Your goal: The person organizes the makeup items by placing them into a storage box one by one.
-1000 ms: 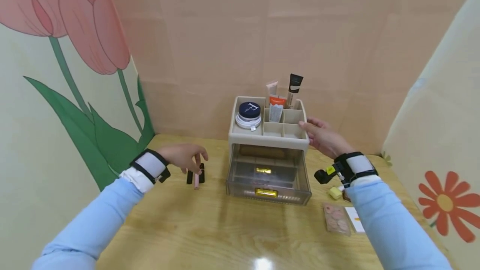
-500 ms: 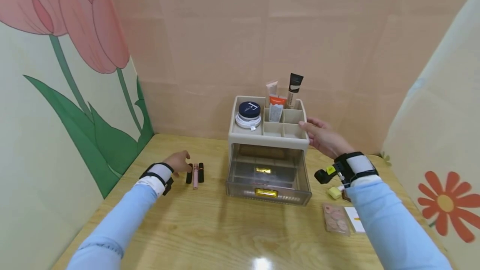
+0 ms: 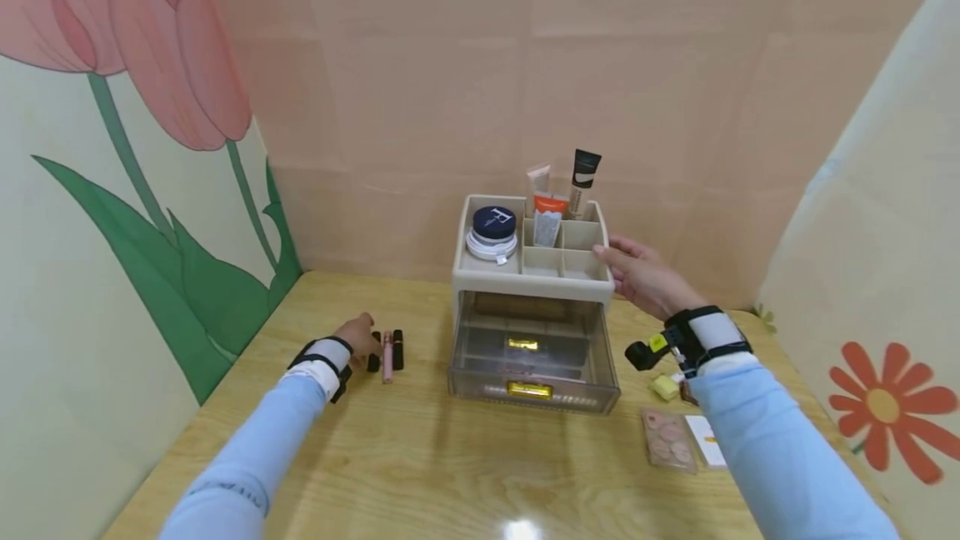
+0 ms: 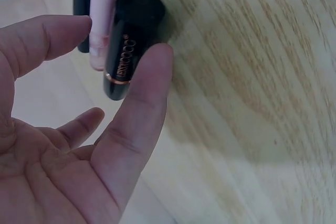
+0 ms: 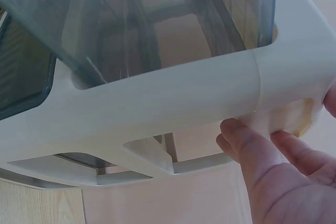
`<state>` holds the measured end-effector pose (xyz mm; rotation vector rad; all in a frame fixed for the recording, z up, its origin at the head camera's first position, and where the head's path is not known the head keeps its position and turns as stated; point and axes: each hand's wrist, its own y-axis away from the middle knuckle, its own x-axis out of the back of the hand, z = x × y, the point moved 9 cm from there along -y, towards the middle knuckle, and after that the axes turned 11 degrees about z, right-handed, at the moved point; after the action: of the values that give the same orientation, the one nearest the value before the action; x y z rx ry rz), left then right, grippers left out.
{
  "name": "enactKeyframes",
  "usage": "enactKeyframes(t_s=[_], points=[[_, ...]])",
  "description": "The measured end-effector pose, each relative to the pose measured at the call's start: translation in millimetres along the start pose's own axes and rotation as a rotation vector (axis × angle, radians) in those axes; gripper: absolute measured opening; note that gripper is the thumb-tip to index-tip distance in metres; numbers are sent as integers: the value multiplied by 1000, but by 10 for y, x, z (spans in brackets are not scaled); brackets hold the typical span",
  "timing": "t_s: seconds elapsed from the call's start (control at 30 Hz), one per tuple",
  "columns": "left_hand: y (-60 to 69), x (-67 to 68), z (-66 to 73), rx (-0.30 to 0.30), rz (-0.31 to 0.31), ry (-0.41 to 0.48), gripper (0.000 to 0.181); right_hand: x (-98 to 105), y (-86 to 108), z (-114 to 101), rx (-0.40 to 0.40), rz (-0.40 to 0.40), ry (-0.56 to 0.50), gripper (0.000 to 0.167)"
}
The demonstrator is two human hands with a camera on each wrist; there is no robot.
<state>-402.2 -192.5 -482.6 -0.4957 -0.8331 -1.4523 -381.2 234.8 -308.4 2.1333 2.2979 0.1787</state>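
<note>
My left hand [image 3: 358, 336] is over the leftmost of three slim tubes on the table. In the left wrist view, thumb and a finger lie either side of this black lipstick [image 4: 137, 19], with a gap still on one side. Beside it are a pink tube [image 3: 387, 358] and another black tube [image 3: 398, 348]. My right hand [image 3: 647, 277] holds the right upper edge of a cream makeup organizer [image 3: 525, 282], thumb on the rim and fingers on the outer side. Its clear upper drawer [image 3: 480, 387], with a gold handle, stands pulled out.
On the organizer's top are a dark-lidded round case [image 3: 494, 222], an orange-capped tube [image 3: 547, 223] and a black-capped tube [image 3: 583, 177]. A palette [image 3: 667, 440], a white box [image 3: 705, 440] and a yellow item [image 3: 663, 387] lie to the right. Printed walls enclose the table.
My left hand has moved left and slightly down, from above the pink tube to the leftmost black lipstick. My right hand keeps its hold on the organizer. The head view has shifted slightly.
</note>
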Motion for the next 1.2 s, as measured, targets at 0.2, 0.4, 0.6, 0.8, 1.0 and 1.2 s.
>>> enactKeyframes(t_s=[0.2, 0.4, 0.6, 0.8, 1.0, 1.2], points=[[-22, -15, -39, -16, 27, -61, 73, -34, 15, -18, 10, -12, 7, 72], [-61, -8, -78, -24, 53, -110, 74, -49, 21, -15, 5, -16, 2, 71], [-109, -17, -102, -26, 58, -105, 71, -59, 15, -29, 18, -19, -4, 70], [-116, 0, -122, -35, 39, -94, 60, -48, 20, -15, 24, -18, -3, 72], [-64, 146, -100, -22, 22, -70, 58, -22, 24, 14, 6, -8, -5, 68], [130, 479, 222, -126, 10, -107, 56, -12, 36, -18, 9, -21, 5, 71]])
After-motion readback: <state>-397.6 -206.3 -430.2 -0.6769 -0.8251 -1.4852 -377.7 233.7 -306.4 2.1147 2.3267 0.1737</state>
